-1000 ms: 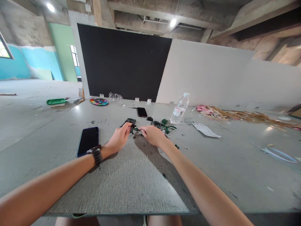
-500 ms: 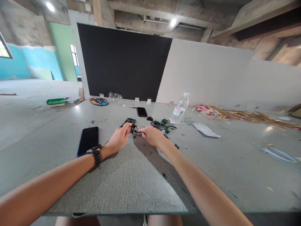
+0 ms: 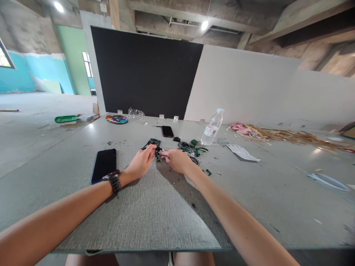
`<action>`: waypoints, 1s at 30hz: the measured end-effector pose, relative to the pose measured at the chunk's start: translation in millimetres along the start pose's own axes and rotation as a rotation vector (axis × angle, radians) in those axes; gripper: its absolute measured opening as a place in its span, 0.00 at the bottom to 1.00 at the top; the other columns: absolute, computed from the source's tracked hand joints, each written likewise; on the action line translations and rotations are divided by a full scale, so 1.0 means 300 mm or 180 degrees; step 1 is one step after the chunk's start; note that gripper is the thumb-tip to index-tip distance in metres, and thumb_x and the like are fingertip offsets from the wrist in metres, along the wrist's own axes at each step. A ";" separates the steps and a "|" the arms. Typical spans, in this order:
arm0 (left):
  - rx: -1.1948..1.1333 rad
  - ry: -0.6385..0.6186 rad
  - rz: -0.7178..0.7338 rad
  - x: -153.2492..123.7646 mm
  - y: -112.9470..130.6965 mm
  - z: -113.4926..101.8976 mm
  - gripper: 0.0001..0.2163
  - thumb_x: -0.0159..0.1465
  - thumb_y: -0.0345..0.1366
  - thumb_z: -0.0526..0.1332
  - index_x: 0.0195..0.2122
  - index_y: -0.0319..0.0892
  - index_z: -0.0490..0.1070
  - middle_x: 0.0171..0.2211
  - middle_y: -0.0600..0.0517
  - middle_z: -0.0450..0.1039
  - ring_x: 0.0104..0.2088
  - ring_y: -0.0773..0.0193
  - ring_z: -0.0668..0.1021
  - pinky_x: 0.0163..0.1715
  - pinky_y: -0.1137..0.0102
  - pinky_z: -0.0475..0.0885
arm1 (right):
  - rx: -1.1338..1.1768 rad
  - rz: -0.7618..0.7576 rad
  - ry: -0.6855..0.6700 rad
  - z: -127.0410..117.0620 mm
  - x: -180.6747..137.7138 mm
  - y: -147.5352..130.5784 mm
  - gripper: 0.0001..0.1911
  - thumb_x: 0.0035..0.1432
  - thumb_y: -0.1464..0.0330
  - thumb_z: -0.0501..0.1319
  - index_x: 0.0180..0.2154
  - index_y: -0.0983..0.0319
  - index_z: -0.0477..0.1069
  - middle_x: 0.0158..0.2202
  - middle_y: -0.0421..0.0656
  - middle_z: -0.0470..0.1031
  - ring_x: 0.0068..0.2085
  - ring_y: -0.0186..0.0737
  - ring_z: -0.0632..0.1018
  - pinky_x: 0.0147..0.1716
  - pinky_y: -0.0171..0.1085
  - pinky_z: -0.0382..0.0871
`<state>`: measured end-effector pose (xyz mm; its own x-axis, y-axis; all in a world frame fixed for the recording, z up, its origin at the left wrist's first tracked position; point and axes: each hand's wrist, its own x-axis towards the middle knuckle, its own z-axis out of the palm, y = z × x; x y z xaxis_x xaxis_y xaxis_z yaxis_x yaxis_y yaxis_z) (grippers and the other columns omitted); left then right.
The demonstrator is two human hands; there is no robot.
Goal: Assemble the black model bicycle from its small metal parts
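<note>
My left hand point(image 3: 142, 159), with a dark watch point(image 3: 114, 181) on its wrist, is closed on a small dark model bicycle point(image 3: 154, 142). A spoked wheel of it shows beyond the fingers; the rest is partly covered by them. From the other side, my right hand point(image 3: 176, 159) reaches to the model's near end with its fingertips pinched. What lies between those fingertips is too small to tell. Just past the right hand are loose model parts: a spoked wheel point(image 3: 183, 145), a green frame piece point(image 3: 200, 150) and another wheel point(image 3: 194, 160) partly behind the hand.
A large phone point(image 3: 104, 165) lies left of my left wrist, and a smaller phone point(image 3: 167, 131) lies farther back. A clear bottle point(image 3: 212, 128) stands behind the loose parts, left of a paper sheet point(image 3: 243, 152). Wood strips point(image 3: 288, 137) are heaped along the white panel point(image 3: 249, 85).
My right hand has shifted very slightly, and more of the near loose wheel shows beside it. My left hand stays in place on the model bicycle.
</note>
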<state>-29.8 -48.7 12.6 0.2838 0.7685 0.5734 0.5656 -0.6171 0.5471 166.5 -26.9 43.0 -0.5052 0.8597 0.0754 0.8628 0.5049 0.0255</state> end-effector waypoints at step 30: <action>0.0089 -0.0068 0.0025 -0.002 0.006 0.001 0.12 0.72 0.35 0.47 0.48 0.40 0.67 0.26 0.55 0.69 0.26 0.64 0.70 0.30 0.71 0.62 | -0.0118 -0.0111 -0.0055 -0.039 -0.019 -0.031 0.18 0.68 0.68 0.50 0.51 0.52 0.75 0.47 0.46 0.79 0.44 0.45 0.80 0.37 0.36 0.66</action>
<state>-28.7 -50.1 13.1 0.3046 0.7673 0.5644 0.5845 -0.6184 0.5253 161.6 -37.4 53.9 -0.5351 0.8429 0.0566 0.8445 0.5317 0.0646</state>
